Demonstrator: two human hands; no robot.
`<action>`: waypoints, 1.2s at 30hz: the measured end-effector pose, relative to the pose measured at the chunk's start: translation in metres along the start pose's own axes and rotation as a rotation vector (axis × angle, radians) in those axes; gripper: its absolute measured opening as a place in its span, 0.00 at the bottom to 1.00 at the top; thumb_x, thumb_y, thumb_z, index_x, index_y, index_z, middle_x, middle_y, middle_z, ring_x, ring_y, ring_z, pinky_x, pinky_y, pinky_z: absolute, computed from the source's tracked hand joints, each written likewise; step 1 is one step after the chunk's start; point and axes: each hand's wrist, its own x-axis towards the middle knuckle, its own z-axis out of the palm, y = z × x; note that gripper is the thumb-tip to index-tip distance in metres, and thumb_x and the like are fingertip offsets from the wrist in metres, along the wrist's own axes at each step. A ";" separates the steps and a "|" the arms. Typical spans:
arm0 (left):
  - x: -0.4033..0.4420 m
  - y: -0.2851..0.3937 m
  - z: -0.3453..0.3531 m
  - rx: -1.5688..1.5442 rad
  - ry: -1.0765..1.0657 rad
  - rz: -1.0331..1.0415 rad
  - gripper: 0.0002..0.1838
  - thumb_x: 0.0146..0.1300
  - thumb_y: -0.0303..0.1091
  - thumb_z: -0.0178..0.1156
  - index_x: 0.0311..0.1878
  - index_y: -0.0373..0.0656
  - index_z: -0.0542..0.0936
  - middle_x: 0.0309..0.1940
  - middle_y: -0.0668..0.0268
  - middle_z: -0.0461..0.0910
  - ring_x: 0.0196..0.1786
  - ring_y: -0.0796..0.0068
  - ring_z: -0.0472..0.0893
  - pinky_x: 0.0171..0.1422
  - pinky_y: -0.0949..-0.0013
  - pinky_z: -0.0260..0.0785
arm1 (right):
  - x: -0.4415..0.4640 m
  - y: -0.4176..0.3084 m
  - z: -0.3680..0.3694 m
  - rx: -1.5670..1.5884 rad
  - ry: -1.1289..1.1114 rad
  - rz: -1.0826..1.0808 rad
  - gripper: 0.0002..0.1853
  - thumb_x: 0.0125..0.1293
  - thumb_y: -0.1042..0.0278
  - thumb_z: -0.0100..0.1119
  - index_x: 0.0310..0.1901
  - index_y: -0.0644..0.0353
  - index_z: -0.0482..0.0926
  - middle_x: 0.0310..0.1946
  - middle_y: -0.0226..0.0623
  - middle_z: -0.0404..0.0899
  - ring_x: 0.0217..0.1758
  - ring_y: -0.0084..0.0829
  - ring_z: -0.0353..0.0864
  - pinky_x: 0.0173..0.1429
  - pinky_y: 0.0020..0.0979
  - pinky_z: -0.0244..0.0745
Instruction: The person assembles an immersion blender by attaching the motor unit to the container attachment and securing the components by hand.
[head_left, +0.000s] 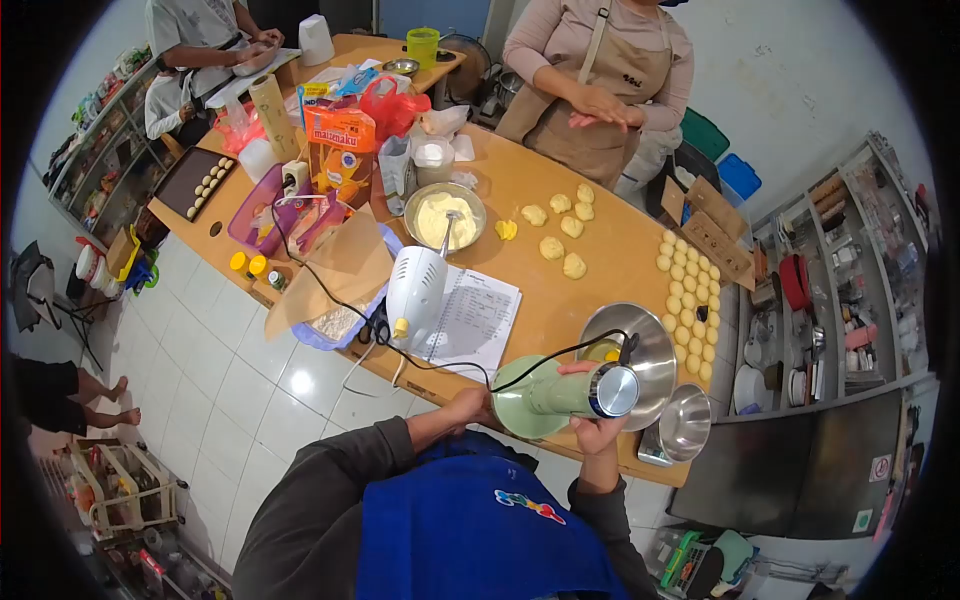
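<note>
A pale green cylinder with a shiny metal end (615, 390), much like a tumbler, lies tilted at the table's front edge. My right hand (597, 432) is wrapped round it from below, with fingertips showing on its far side. Under and beside the cylinder is a light green bowl or dish (515, 402). My left hand (466, 406) is closed at its left rim; the fingertips are partly hidden. Just behind the cylinder stands a large steel bowl (655, 355) with yellow egg yolk in it. A black cord (545, 364) runs across the green dish.
A white hand mixer (416, 290) lies by an open notebook (478, 320). Beyond are a bowl of creamy mixture (432, 222), dough balls (574, 266) and small shaped rounds (690, 300). A smaller steel bowl (685, 422) sits at right. An aproned co-worker (620, 80) stands opposite, palms together.
</note>
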 end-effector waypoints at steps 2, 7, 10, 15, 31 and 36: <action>-0.020 0.021 0.013 -0.017 0.057 -0.001 0.18 0.66 0.42 0.40 0.42 0.41 0.77 0.30 0.66 0.74 0.29 0.74 0.70 0.37 0.68 0.67 | 0.002 0.001 0.000 0.018 0.018 0.020 0.30 0.43 0.71 0.54 0.52 0.70 0.64 0.43 0.51 0.75 0.46 0.38 0.77 0.50 0.36 0.73; -0.006 0.017 0.010 0.036 -0.027 0.028 0.24 0.69 0.44 0.34 0.55 0.37 0.71 0.49 0.58 0.73 0.48 0.68 0.73 0.53 0.67 0.64 | 0.000 0.011 -0.001 0.044 0.062 0.036 0.30 0.46 0.67 0.58 0.52 0.70 0.64 0.43 0.50 0.75 0.45 0.38 0.77 0.50 0.36 0.73; 0.001 0.012 0.011 -0.020 -0.040 0.046 0.25 0.69 0.47 0.35 0.54 0.37 0.73 0.46 0.59 0.76 0.48 0.68 0.75 0.53 0.65 0.65 | 0.001 0.014 -0.005 0.055 0.078 0.044 0.31 0.47 0.63 0.61 0.52 0.70 0.64 0.43 0.51 0.75 0.45 0.38 0.77 0.50 0.36 0.74; 0.015 0.006 0.012 -0.047 -0.119 0.091 0.30 0.71 0.50 0.32 0.65 0.36 0.63 0.61 0.55 0.69 0.60 0.62 0.71 0.65 0.63 0.61 | 0.000 0.019 -0.007 0.116 0.125 0.067 0.31 0.48 0.61 0.63 0.50 0.70 0.66 0.43 0.50 0.76 0.44 0.35 0.77 0.47 0.34 0.75; -0.020 0.048 0.041 -0.107 -0.120 0.048 0.25 0.71 0.47 0.33 0.65 0.48 0.64 0.62 0.60 0.67 0.63 0.60 0.62 0.69 0.46 0.39 | 0.006 0.020 -0.015 0.125 0.212 0.121 0.30 0.45 0.59 0.64 0.47 0.72 0.70 0.42 0.48 0.77 0.43 0.34 0.78 0.47 0.33 0.74; -0.022 0.052 0.044 -0.140 -0.063 -0.017 0.22 0.70 0.46 0.38 0.61 0.48 0.69 0.60 0.62 0.69 0.65 0.63 0.59 0.70 0.45 0.38 | 0.005 0.018 -0.016 0.119 0.205 0.134 0.30 0.46 0.57 0.63 0.48 0.71 0.70 0.43 0.48 0.76 0.45 0.35 0.77 0.50 0.34 0.73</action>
